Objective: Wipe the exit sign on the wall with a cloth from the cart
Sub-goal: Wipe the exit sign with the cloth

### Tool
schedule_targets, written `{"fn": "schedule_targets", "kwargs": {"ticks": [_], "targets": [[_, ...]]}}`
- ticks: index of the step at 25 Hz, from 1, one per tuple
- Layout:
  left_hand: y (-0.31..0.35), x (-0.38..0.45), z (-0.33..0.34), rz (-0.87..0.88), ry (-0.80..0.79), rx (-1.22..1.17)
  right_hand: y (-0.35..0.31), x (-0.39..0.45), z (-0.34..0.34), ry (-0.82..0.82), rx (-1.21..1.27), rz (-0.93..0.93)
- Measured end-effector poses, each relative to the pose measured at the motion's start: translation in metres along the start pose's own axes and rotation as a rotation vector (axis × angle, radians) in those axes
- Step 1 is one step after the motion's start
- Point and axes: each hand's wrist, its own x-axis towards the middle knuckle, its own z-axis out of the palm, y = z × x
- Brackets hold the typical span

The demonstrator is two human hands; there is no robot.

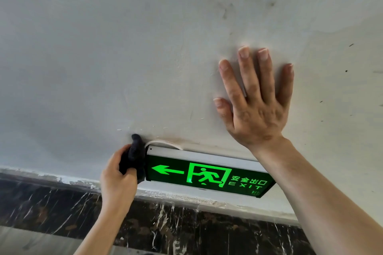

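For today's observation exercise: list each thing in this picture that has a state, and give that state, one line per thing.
exit sign: lit green, mounted on wall
cloth: dark, bunched, pressed to the sign's left end
left hand: closed around cloth
right hand: open, flat on wall
white cable: loose above the sign

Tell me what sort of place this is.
Probably a corridor or stairwell in a public or commercial building: a lit green exit sign sits low on a scuffed white plaster wall, above a dark veined marble skirting.
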Motion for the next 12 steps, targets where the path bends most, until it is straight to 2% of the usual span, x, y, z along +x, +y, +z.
{"fn": "schedule_targets", "kwargs": {"ticks": [12], "targets": [[-0.054, 0.004, 0.014, -0.192, -0.111, 0.199, 0.000, -0.001, 0.005, 0.033, -0.042, -0.007]]}}
